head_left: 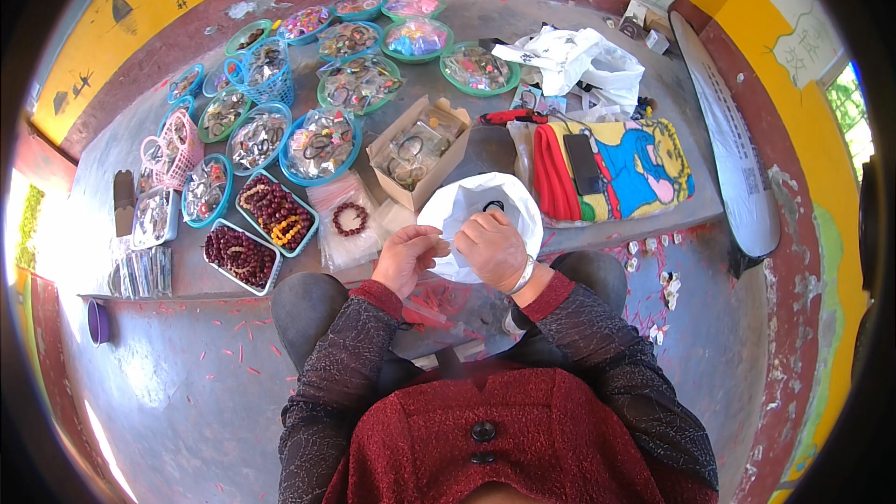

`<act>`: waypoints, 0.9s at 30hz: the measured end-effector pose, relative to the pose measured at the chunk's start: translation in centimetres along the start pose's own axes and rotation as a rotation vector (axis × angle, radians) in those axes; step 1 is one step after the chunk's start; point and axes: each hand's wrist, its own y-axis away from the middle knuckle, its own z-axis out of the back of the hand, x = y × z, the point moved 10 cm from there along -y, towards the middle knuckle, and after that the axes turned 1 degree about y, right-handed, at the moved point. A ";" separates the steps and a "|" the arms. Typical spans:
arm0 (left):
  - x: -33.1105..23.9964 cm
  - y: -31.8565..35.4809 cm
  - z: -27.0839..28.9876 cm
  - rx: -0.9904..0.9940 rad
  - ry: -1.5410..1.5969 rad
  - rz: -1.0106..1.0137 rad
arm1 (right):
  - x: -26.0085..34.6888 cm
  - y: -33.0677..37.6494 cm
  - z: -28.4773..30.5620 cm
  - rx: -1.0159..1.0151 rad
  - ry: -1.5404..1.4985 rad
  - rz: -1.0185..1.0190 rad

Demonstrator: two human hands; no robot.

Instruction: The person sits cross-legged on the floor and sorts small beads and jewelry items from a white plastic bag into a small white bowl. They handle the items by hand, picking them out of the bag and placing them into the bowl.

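Note:
A white plastic bag (446, 208), its mouth spread wide, sits between my knees at the near edge of the ledge. A black cord loop (496, 205) shows inside it, just beyond my right hand (492, 248). That hand is closed over the bag's opening, its fingers curled down, with a silver bracelet (524, 274) on the wrist. At the bag's left rim my left hand (409, 259) is closed in a pinch. Whatever either hand holds is too small or hidden to make out. Left of the bag, a dark red bead bracelet (350, 219) lies on clear plastic packets (343, 247).
Beyond the bag stands a cardboard box (397, 189) of packaged trinkets. Several baskets, such as a blue one (353, 164), crowd the ledge's left and back. Trays of dark beads (241, 257) lie nearer. To the right are a colourful folded towel (616, 168), a phone (584, 165) and white bags (569, 61).

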 end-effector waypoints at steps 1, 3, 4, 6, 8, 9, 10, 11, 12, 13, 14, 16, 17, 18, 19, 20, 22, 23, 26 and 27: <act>0.2 0.0 0.1 -0.005 0.010 0.009 | 0.2 0.0 -0.1 0.003 0.008 0.012; 0.4 0.0 0.0 -0.013 0.031 0.024 | 0.5 0.2 -0.4 0.032 0.014 0.025; 0.5 0.0 0.1 -0.020 0.028 0.031 | 0.5 0.3 -0.8 0.058 0.012 0.027; 0.8 0.0 0.4 -0.036 0.024 0.043 | 0.4 0.3 -1.2 0.109 -0.061 -0.010; 0.5 -0.2 1.7 -0.125 -0.163 0.012 | 0.1 0.0 -1.2 0.161 -0.205 -0.089; 0.3 -0.2 2.2 -0.166 -0.257 -0.003 | 0.0 0.0 -0.9 0.124 -0.263 -0.095; -0.1 -0.4 2.4 -0.184 -0.417 -0.039 | -0.1 -0.1 -0.5 0.087 -0.323 -0.100; -0.5 -0.5 2.5 -0.201 -0.577 -0.075 | -0.2 -0.1 -0.2 0.050 -0.382 -0.105; -0.9 -0.6 2.4 -0.218 -0.737 -0.112 | 0.3 -0.2 -0.3 0.054 -0.419 -0.055; -1.3 -0.5 1.7 -0.180 -0.862 -0.211 | 0.9 -0.1 -0.6 0.058 -0.456 -0.005; -1.4 0.0 0.8 -0.142 -0.987 -0.310 | 1.4 0.0 -0.8 0.062 -0.493 0.046; -1.4 0.5 -1.1 -0.061 -1.172 -0.463 | 1.8 1.1 -2.5 0.138 -0.448 0.044; -1.1 0.4 -1.2 -0.070 -1.207 -0.452 | 1.9 1.6 -3.2 0.176 -0.425 0.043; -1.2 0.6 -1.5 -0.082 -1.244 -0.437 | 2.0 1.7 -3.8 0.217 -0.389 0.054; -1.2 0.7 -1.7 -0.094 -1.280 -0.422 | 1.9 1.8 -4.3 0.258 -0.369 0.036; -1.0 0.6 -1.6 -0.095 -1.287 -0.392 | 1.7 1.9 -4.7 0.300 -0.348 0.017; -0.9 0.5 -1.2 -0.096 -1.295 -0.353 | 1.4 2.1 -5.3 0.344 -0.325 0.001; -0.9 0.4 -0.9 -0.095 -1.299 -0.334 | 1.3 2.3 -5.6 0.346 -0.325 0.001; -0.8 0.1 0.1 -0.115 -1.128 -0.341 | 1.3 2.1 -5.2 0.298 -0.328 -0.015; -1.0 0.2 0.2 -0.140 -1.145 -0.315 | 1.3 2.0 -4.9 0.273 -0.328 -0.023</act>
